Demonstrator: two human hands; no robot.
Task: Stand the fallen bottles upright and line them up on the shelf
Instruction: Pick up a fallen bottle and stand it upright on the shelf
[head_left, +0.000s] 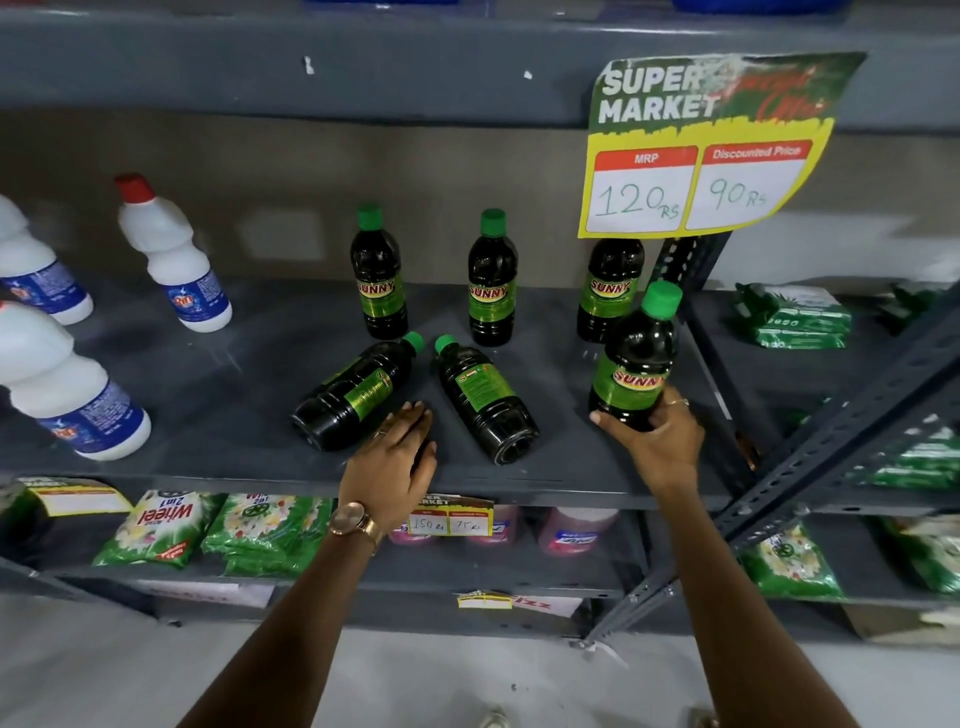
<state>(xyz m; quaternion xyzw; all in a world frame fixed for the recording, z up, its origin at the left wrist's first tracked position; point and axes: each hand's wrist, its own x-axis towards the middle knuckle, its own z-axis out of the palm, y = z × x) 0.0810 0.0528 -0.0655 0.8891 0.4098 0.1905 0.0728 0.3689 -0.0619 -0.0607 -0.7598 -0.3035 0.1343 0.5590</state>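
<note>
Dark bottles with green caps and green "SUNNY" labels stand on the grey shelf (208, 395). Three are upright at the back: one on the left (378, 275), one in the middle (492, 280), and one on the right (609, 291), partly behind a price sign. Two lie on their sides near the front, a left one (353, 395) and a right one (483, 402), their caps pointing toward the back. My right hand (657, 441) grips the base of another bottle (636, 364), held upright at the right end. My left hand (397, 457) rests flat between the two fallen bottles, fingers apart, holding nothing.
White bottles with blue labels (171, 260) stand on the shelf's left part. A "SUPER MARKET" price sign (701, 150) hangs from the shelf above. A slotted metal upright (841, 431) bounds the right end. Green detergent packets (156, 530) fill the shelf below and the neighbouring rack.
</note>
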